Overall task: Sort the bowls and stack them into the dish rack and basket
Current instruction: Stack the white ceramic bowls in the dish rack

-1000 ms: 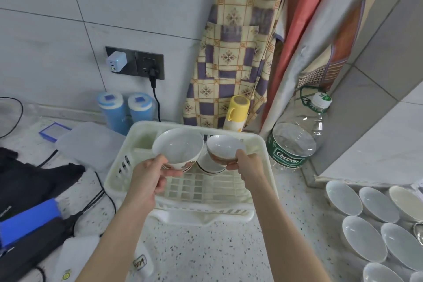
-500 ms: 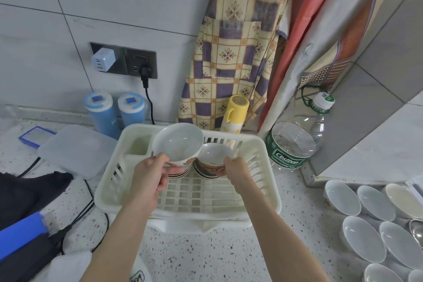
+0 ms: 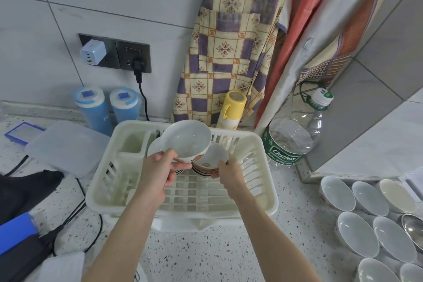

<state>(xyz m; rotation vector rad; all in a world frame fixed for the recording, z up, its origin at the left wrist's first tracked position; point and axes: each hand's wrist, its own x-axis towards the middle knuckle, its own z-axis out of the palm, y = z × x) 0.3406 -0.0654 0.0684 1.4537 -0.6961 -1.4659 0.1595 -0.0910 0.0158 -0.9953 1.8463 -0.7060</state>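
Head view. The left hand (image 3: pixel 158 171) pinches the near rim of a white patterned bowl (image 3: pixel 186 141), thumb on the inside and curled fingers beneath, holding it tilted above the cream dish rack (image 3: pixel 256 192). The right hand (image 3: pixel 229 173) grips a second patterned bowl (image 3: pixel 211 160) by its right side, low over the rack's slatted floor. A third bowl's rim (image 3: pixel 153 149) shows behind the left hand. White bowls (image 3: pixel 357 233) lie grouped at near right. The water bottle (image 3: pixel 290 142) label reads "C'estbon".

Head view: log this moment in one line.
left hand: holds bowl | right hand: sets bowl stack | dish rack
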